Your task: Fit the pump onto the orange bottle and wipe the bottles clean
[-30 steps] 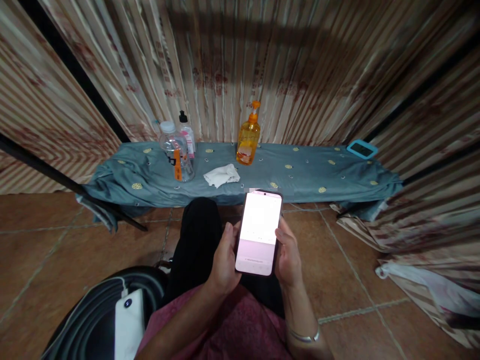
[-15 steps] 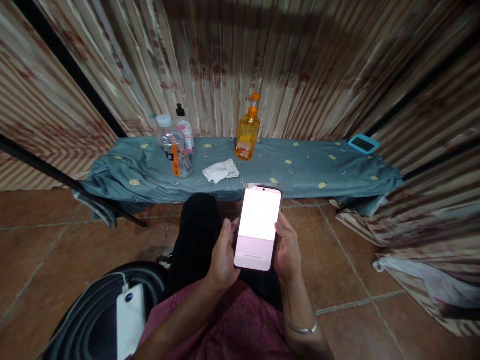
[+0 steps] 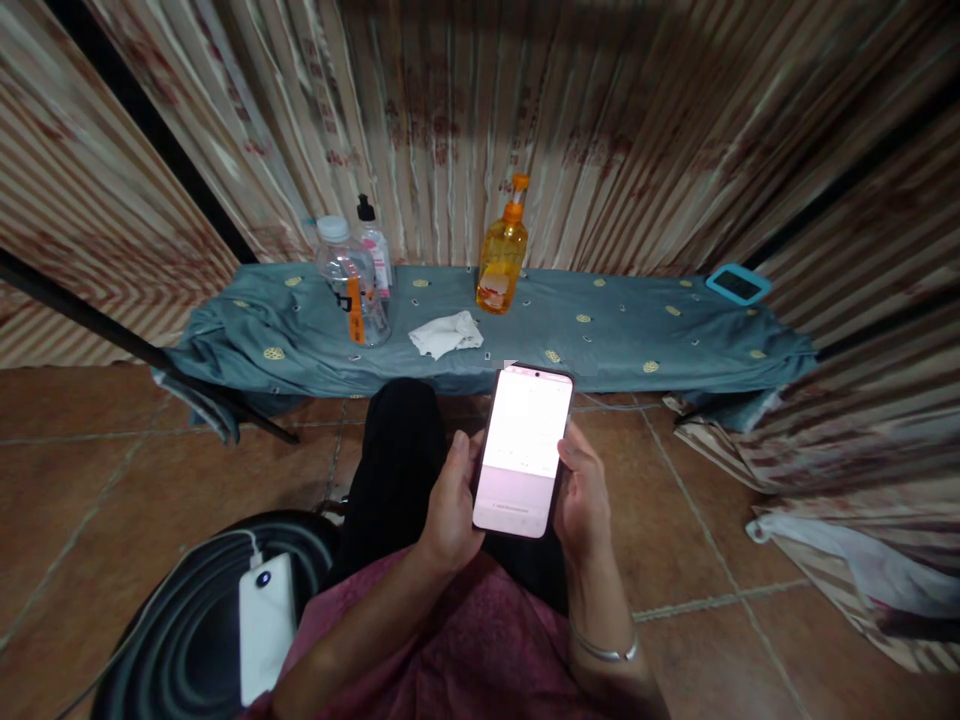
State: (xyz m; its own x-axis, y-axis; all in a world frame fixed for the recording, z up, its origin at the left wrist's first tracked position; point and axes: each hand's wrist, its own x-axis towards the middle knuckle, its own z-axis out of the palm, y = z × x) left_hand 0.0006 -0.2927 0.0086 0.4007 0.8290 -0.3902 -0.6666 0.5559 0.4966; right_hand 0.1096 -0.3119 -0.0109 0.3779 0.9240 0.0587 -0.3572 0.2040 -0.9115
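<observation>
A smartphone (image 3: 523, 450) with a bright white and pale pink screen is held upright above my lap. My left hand (image 3: 453, 505) grips its left edge, thumb along the side and the other fingers hidden behind it. On the opposite edge, my right hand (image 3: 583, 500) is closed round the phone, its thumb tip at the screen's border. Just beyond the phone, a crumpled white tissue (image 3: 446, 335) lies on a bench covered with blue-green cloth (image 3: 615, 345).
An orange pump bottle (image 3: 502, 262), a clear plastic bottle (image 3: 352, 295) and a black-capped bottle (image 3: 377, 250) stand on the bench. At its right end sits a blue-framed device (image 3: 738, 285). A white power bank (image 3: 267, 628) with a cable rests on a black round stool (image 3: 180, 620) at left.
The view has shifted slightly, so the phone, hands and bench items appear a little farther right and up. Both hands keep the same hold on the phone.
</observation>
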